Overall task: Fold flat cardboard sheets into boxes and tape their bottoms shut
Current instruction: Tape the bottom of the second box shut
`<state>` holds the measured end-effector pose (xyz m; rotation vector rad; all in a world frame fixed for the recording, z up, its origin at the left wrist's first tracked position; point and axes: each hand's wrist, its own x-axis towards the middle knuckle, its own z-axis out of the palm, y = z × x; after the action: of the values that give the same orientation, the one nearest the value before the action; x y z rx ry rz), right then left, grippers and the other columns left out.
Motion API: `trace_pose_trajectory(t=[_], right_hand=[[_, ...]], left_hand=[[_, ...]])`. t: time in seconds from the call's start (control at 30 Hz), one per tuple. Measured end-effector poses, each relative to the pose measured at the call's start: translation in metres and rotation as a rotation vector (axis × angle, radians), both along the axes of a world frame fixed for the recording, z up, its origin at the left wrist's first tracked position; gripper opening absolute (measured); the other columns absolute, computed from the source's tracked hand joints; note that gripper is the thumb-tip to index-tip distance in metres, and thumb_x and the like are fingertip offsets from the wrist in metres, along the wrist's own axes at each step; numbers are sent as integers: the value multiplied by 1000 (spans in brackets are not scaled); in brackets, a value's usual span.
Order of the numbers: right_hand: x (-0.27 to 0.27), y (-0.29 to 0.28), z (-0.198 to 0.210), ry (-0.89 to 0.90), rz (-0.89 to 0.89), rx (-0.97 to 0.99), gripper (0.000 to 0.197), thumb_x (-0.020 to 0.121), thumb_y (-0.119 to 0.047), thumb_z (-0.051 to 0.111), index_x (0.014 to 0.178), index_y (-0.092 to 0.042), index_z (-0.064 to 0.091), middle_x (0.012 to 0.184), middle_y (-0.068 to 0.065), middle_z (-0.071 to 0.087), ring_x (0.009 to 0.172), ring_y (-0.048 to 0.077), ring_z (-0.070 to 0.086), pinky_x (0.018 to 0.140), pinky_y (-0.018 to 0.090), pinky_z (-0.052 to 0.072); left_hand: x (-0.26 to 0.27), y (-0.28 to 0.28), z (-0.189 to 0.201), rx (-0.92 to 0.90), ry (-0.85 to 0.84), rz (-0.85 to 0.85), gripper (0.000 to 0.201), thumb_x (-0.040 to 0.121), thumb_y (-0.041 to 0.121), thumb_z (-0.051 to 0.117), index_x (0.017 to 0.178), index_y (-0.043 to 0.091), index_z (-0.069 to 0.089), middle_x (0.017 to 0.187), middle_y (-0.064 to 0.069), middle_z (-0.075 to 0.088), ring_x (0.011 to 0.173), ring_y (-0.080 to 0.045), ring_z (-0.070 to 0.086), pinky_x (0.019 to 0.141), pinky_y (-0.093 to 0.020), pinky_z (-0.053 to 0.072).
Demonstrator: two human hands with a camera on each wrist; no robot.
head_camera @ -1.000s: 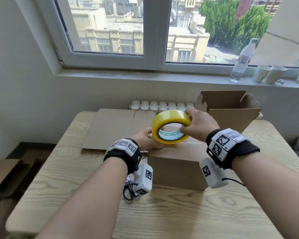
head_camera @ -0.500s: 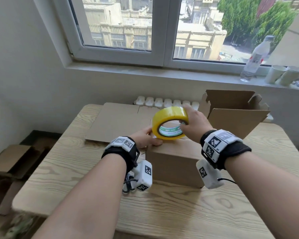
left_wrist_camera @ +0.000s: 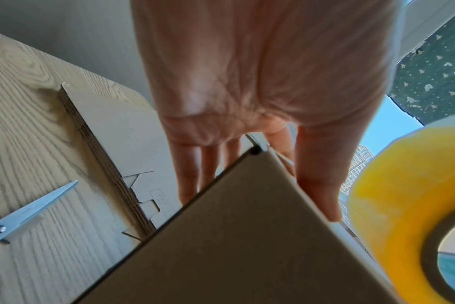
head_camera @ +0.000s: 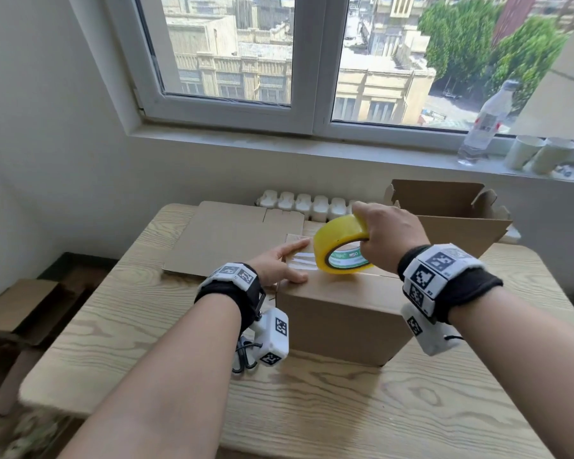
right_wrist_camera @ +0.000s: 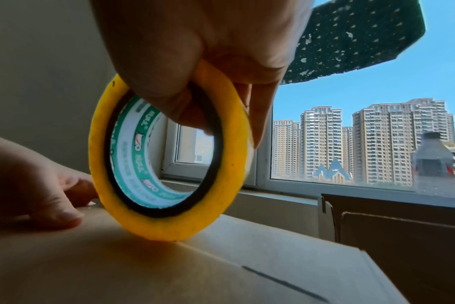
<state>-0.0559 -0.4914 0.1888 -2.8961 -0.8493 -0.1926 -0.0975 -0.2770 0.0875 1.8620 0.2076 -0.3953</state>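
A folded brown cardboard box [head_camera: 342,319] stands on the wooden table [head_camera: 140,326] with its closed flaps up. My right hand [head_camera: 386,238] grips a yellow tape roll [head_camera: 340,248], thumb through its core, and the roll's rim touches the box top [right_wrist_camera: 169,234]. A clear strip of tape [head_camera: 300,260] runs from the roll to the box's left end. My left hand [head_camera: 284,263] lies flat there with straight fingers, the thumb [right_wrist_camera: 62,216] pressing the top and the fingers [left_wrist_camera: 195,174] over the left edge.
A stack of flat cardboard sheets [head_camera: 226,236] lies behind the box on the left, an open box [head_camera: 454,220] at the back right. Scissors [left_wrist_camera: 26,214] lie on the table left of the box. A bottle [head_camera: 484,124] and paper cups [head_camera: 540,154] stand on the windowsill.
My right hand has drawn the roll to the right along the box top, leaving a strip of tape behind it. My left hand stays pressed on the box's left end.
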Motion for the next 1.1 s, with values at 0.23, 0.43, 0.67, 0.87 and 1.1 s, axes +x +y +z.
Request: trace_pose_trajectory(t=[0.23, 0.43, 0.67, 0.87, 1.1], right_hand=[[5, -7, 9, -122, 15, -165, 20, 77, -15, 56, 83, -24, 38, 94, -4, 61, 91, 27, 59, 64, 29, 34], [4, 2, 12, -157, 63, -264, 25, 78, -10, 51, 83, -26, 33, 94, -4, 60, 93, 24, 59, 64, 29, 33], [2, 14, 15, -191, 104, -348, 20, 80, -10, 49, 88, -25, 39, 97, -2, 62, 94, 24, 60, 64, 30, 35], [1, 23, 13, -199, 106, -392, 27, 81, -9, 48, 103, -24, 54, 98, -3, 63, 94, 22, 61, 64, 29, 36], [-1, 23, 13, -173, 89, -385, 22, 82, -9, 48, 99, -22, 49, 97, -2, 63, 93, 23, 60, 63, 29, 35]], left_hand=[[0, 2, 0, -35, 20, -6, 75, 76, 11, 77, 128, 56, 48, 140, 8, 45, 120, -17, 52, 106, -35, 42], [-4, -1, 6, -97, 14, 12, 75, 79, 3, 73, 136, 43, 47, 128, 10, 49, 108, -10, 57, 77, -16, 50], [-4, -5, 16, -39, 25, 64, 50, 83, 52, 66, 131, 47, 53, 136, 12, 48, 121, -16, 46, 98, -42, 44], [0, -7, 10, -15, -76, 160, 38, 85, 22, 72, 117, 40, 65, 113, 2, 59, 91, -10, 62, 76, -37, 59], [2, -13, 8, 203, -145, 212, 51, 71, 32, 84, 118, 41, 66, 115, 17, 58, 107, -7, 56, 96, -23, 45]])
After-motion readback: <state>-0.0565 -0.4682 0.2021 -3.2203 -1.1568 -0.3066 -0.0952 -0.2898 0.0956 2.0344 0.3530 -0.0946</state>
